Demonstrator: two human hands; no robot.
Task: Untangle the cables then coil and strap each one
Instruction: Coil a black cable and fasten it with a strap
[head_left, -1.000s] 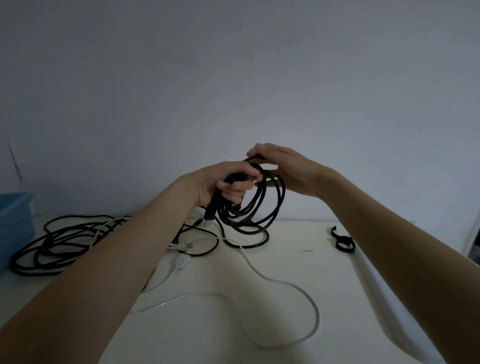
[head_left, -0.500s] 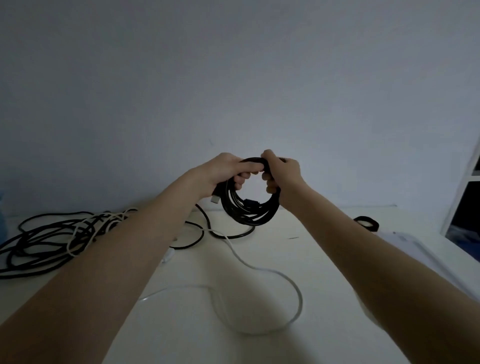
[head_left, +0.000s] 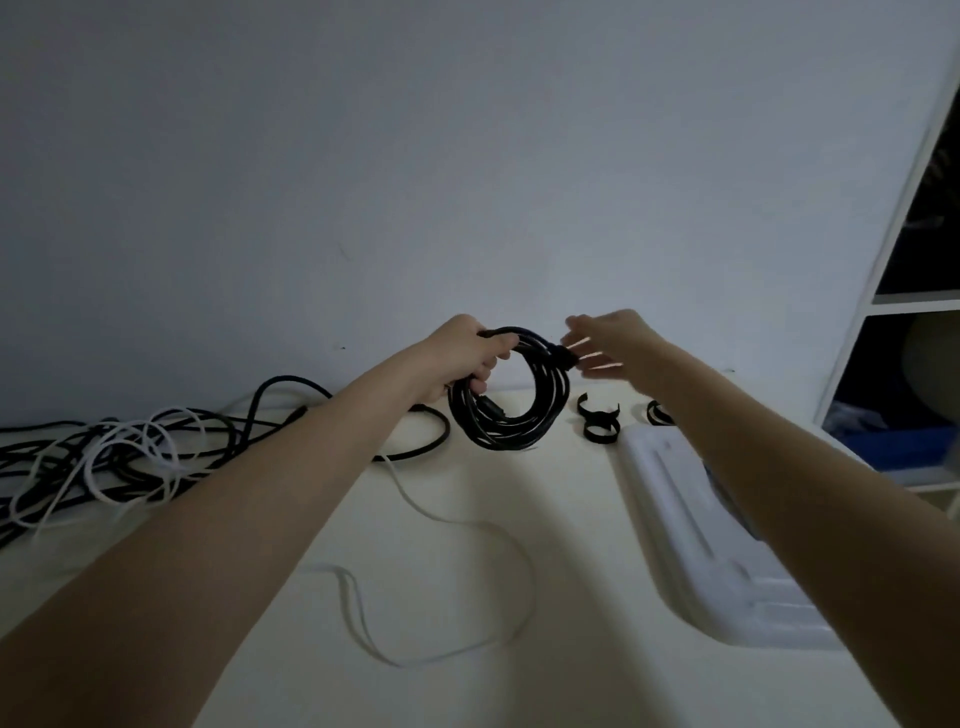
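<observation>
Right hand blurred beside black coil

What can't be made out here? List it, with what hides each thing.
- Right hand, head view: fingers motion-blurred, so contact with the strap on the black coil is unclear.
- Tangled cables: cut off by the left edge.
- Loose strap: partly behind the right forearm.
- Coil's plug: too dark to identify.

Plain pale wall; cream table; white shelf unit at right; dim light.
</observation>
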